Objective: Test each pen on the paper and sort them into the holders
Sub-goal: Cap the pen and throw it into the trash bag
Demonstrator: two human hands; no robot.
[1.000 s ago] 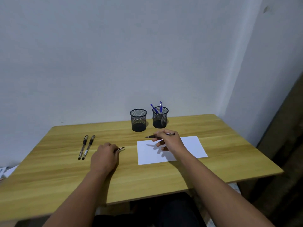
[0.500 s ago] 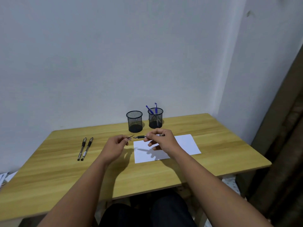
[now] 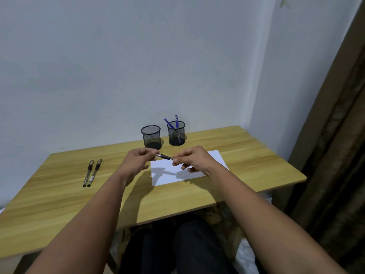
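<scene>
**A:** Start from the big things. Where does it all sit?

**B:** On the wooden counter (image 3: 246,155). Take the white paper (image 3: 167,175) as the landmark: behind it stand two black mesh holders, the left holder (image 3: 151,137) with nothing showing above its rim, the right holder (image 3: 176,133) with two blue pens (image 3: 173,123) sticking out. Well to the left of the paper lie two dark pens (image 3: 91,173), side by side, untouched.

**A:** And the hands?

**B:** Both are raised over the paper's far left corner. The left hand (image 3: 136,161) and the right hand (image 3: 192,158) each pinch one end of a single black pen (image 3: 164,156), held roughly level between them. Each grip is narrow, fingertips closed on the pen.

**A:** Which step is that?

**B:** I'd judge it's the cap being handled, pulled off or pushed on; I can't tell which, and no mark on the paper is clear enough to settle it.

**A:** Next move?

**B:** If uncapped, bring the tip down on the paper. If capped, carry the pen back to a holder.
</scene>
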